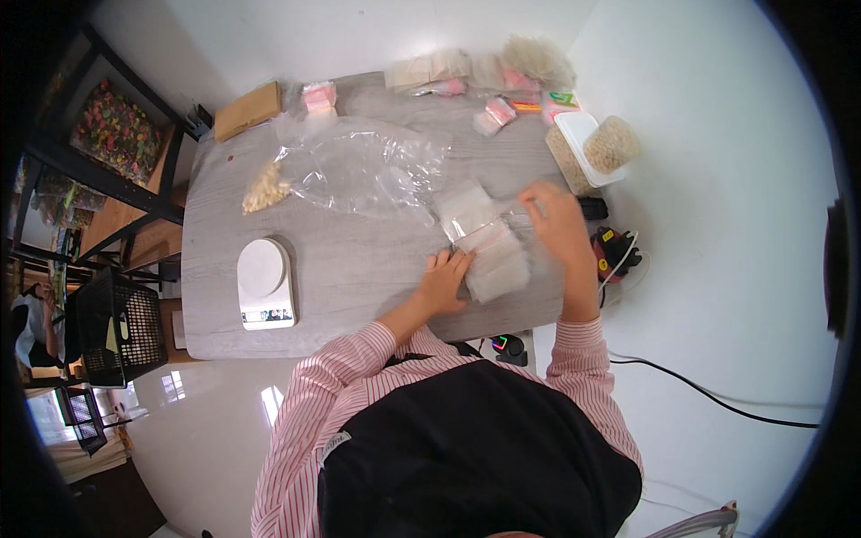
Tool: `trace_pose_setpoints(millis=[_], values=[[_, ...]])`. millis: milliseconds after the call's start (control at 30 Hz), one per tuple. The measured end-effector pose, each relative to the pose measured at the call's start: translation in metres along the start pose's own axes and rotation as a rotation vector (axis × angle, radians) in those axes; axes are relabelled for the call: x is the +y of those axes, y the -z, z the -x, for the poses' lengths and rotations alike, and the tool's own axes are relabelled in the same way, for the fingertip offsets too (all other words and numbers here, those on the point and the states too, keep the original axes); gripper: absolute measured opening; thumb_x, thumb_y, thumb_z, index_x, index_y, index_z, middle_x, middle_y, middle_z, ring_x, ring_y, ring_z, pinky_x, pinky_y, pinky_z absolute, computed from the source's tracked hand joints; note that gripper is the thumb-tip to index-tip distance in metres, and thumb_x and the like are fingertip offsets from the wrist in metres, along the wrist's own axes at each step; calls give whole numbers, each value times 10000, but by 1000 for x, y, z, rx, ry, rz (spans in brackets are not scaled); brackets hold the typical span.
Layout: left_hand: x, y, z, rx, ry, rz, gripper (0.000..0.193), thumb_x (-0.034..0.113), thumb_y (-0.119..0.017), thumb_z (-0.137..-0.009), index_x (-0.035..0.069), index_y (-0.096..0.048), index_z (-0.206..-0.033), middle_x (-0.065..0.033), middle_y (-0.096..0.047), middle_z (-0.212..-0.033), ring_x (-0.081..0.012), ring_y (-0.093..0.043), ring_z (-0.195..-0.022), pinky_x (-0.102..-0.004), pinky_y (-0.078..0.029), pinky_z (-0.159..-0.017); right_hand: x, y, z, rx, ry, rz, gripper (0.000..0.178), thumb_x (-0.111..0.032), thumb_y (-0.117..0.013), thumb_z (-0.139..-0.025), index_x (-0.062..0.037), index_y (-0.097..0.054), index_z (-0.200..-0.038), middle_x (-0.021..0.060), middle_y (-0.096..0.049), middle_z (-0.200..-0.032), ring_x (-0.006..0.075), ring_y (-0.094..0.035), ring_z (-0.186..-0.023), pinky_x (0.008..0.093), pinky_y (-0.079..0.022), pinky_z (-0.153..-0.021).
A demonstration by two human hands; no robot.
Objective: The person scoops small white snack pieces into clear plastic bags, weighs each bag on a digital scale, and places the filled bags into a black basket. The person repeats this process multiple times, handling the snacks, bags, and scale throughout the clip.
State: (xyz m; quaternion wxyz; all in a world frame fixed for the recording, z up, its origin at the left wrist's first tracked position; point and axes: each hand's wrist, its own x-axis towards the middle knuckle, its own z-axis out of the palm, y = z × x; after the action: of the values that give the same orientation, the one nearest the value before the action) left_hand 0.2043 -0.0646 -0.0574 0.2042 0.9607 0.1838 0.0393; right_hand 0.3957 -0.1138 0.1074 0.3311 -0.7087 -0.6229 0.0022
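Head view: On a gray table [211,296], a white scale [262,269] sits nearer the person than a clear sack [359,170] with pale pieces [267,190] at its left end. The left hand [442,285], fingers loosely spread, rests against a stack of small bags [496,267]. Right of the stack, the right hand [556,224] hovers, fingers curled nearly together; blur hides whether they hold anything. Farther right stands a tub [571,161].

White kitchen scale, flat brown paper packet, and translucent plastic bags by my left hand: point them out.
White kitchen scale [265,281], head view: on its round plate.
Flat brown paper packet [248,111], head view: its top face.
Translucent plastic bags [498,269], head view: lower part of the pile.
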Motion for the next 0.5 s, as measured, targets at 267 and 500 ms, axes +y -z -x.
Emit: trace_pose_setpoints(millis=[267, 500], values=[[-1, -1, 1, 32, -10, 33, 990, 310, -728, -529, 69, -236, -1354, -139, -406, -1252, -301, -394, -1033, -390, -297, -837, 47, -16, 16, 348, -90, 257, 58, -59, -571, -756, -24, -587, -800, 131, -606, -830, 293, -588, -778, 337, -460, -693], [-3, -4, 0, -30, -6, -28, 1010, 371, -732, -542, 66, -217, -1356, -102, -352, -1298, -280, -371, -1071, -376, -298, -854, 104, -88, 57, -40, -292, 370, 211, -72, -566, -744, -56, -615, -948, 139, -604, -924, 332, -573, -836, 383, -459, -734]])
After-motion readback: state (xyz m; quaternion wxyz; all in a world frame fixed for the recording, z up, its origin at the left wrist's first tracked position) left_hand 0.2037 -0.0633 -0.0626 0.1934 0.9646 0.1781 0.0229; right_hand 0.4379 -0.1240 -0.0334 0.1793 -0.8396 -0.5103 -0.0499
